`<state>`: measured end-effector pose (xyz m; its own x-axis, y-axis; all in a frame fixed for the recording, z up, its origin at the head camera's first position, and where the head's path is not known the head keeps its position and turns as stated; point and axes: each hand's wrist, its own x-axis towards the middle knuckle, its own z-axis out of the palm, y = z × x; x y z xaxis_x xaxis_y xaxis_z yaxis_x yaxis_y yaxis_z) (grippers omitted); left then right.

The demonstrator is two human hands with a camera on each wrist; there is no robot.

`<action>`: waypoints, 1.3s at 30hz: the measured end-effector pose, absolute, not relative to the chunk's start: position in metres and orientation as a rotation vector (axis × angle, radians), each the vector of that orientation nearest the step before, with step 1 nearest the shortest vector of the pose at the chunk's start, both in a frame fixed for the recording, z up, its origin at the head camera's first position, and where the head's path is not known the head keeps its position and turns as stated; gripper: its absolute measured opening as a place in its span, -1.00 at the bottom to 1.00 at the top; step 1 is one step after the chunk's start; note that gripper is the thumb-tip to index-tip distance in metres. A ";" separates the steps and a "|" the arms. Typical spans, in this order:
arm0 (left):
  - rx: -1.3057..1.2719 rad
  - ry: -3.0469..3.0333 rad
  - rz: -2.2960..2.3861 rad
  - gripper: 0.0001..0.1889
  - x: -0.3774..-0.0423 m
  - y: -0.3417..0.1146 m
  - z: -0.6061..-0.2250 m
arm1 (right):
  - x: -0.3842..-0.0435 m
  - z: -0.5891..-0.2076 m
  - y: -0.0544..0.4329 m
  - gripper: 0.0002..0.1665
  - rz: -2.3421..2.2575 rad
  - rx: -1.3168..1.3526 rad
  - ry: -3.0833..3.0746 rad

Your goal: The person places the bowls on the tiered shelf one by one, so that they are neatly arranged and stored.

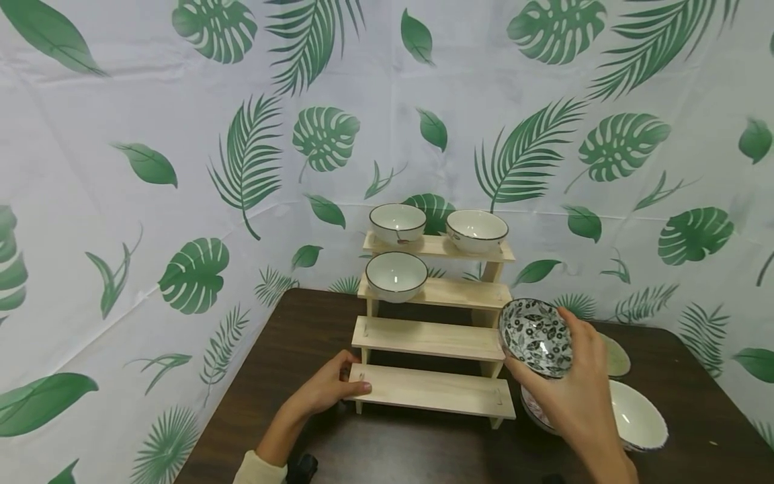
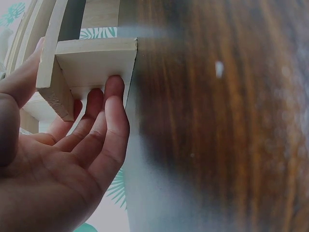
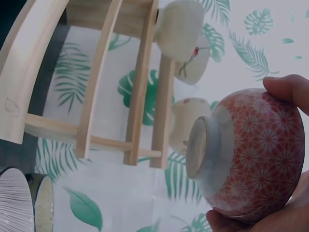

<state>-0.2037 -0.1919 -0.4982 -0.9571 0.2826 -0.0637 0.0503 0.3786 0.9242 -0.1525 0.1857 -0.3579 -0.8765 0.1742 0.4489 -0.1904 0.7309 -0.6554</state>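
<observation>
Head view — patterned bowl (image 1: 536, 337) held up just beside the right end of the wooden rack (image 1: 429, 337).
My right hand (image 1: 583, 396) pinches it between thumb and fingers, mouth tilted toward me; my left hand (image 1: 326, 386) grips the lowest shelf (image 1: 438, 392) at its left end. Rack's long axis runs left to right — right hand is nearer the right end.
</observation>
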 end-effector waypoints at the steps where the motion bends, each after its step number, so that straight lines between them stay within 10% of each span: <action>1: 0.292 2.424 1.617 -0.40 -0.203 -0.192 -0.498 | -0.154 -0.358 0.185 0.33 1.006 0.010 -2.445; 39: 0.283 2.423 1.606 -0.39 -0.205 -0.191 -0.499 | -0.170 -0.346 0.170 0.29 1.196 -0.002 -2.327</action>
